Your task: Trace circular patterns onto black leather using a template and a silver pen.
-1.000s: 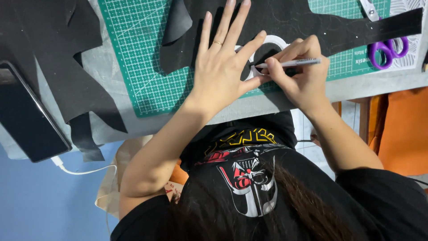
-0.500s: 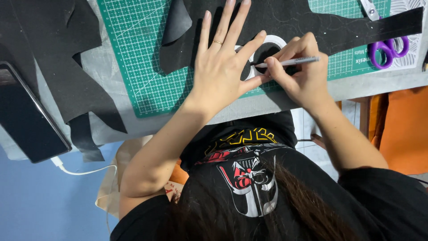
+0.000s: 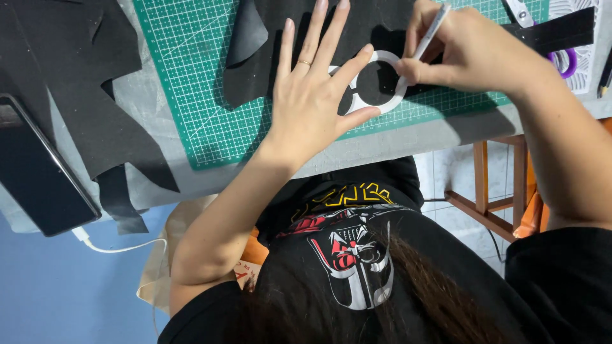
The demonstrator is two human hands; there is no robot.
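Grey cloth covers the work table [image 3: 159, 172], and below its edge a blue floor and a wooden stool frame [image 3: 491, 204] are visible. At the far left a dark phone [image 3: 38, 172] lies on the table with a white cable [image 3: 108, 245] plugged in its lower corner. Just beside it, pieces of black sheet material [image 3: 83, 83] are spread over the cloth. More to the right a green cutting mat [image 3: 191, 83] with a grid lies on the table, and a bigger black sheet [image 3: 293, 38] covers its upper middle part.

On this black sheet rests a white ring-shaped template [image 3: 376, 86]. The left hand [image 3: 312, 102] lies flat, fingers spread wide apart, and its thumb and index finger press on the left side of the template; a thin ring is on one finger. The right hand [image 3: 465, 54] is closed around a silver pen [image 3: 430, 28], which stands tilted with its tip at the right rim of the template. The two hands are near each other but not touching.

At the far right, purple-handled scissors [image 3: 564, 60] lie partly under a black strip, next to a white patterned sheet [image 3: 577, 38].
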